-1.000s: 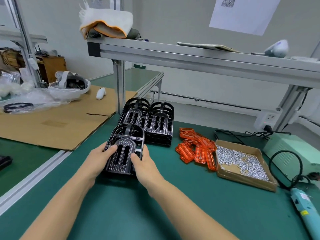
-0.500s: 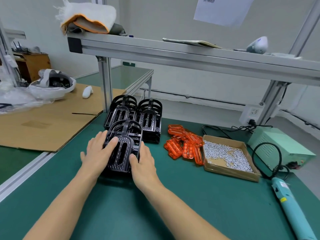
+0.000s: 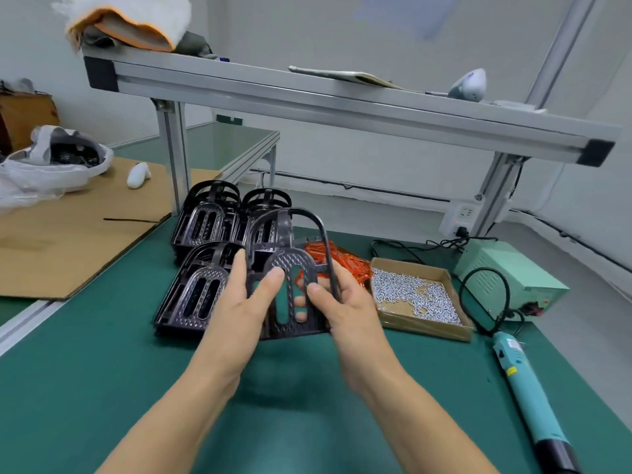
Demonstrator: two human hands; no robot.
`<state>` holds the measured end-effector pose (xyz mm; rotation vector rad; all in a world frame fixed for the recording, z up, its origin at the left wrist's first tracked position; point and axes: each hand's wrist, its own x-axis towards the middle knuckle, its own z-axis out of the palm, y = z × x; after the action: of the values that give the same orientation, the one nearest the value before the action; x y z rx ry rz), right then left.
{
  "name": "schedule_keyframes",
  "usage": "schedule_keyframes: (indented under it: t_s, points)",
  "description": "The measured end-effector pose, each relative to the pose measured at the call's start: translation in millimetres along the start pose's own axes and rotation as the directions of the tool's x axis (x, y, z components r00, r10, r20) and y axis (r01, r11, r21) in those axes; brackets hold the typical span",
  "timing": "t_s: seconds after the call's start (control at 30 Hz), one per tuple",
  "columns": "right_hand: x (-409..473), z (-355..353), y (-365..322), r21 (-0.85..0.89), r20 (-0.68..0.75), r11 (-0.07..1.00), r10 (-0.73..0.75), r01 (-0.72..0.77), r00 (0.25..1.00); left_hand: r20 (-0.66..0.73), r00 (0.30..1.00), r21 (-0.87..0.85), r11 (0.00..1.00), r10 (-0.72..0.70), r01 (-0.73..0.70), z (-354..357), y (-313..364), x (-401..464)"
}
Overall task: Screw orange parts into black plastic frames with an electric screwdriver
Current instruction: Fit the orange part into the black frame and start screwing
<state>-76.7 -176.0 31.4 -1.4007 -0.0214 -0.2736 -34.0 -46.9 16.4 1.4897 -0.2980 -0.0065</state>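
Lifted since half a second ago: one black plastic frame [image 3: 290,268], formerly atop the near stack, now held above the green bench mat [image 3: 102,388]. Near stack of frames [image 3: 195,292] below left; two further stacks [image 3: 236,213] behind. Electric screwdriver [image 3: 526,391] lying at right. Cardboard tray of screws [image 3: 415,299] beside the orange parts [image 3: 342,261]. Left hand [image 3: 246,306] grips the frame's left edge, thumb on its face; right hand [image 3: 345,309] grips its right edge.
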Motion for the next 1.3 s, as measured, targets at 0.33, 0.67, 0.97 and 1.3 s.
schedule_keyframes:
  t_s: [0.33,0.67,0.97,1.3]
  points:
    - [-53,-75,28,-0.860,0.418,0.137,-0.361,0.491,0.834,0.326,0.860,-0.206,0.858,-0.392,0.470,25,-21,-4]
    - [-87,-108,41,-0.796,0.605,-0.062,-0.077,0.602,0.792,0.049,0.965,0.498,0.844,-0.258,0.200,33,-58,-19]
    - [4,-115,24,-0.971,0.175,0.110,-0.280,0.212,0.944,-0.031,0.994,0.751,0.654,-0.105,0.092,39,-58,-29]
    - [76,-92,48,-0.927,-0.004,-0.371,-0.135,-0.054,0.991,-0.033,0.999,0.787,0.617,0.001,0.026,35,-64,-33]
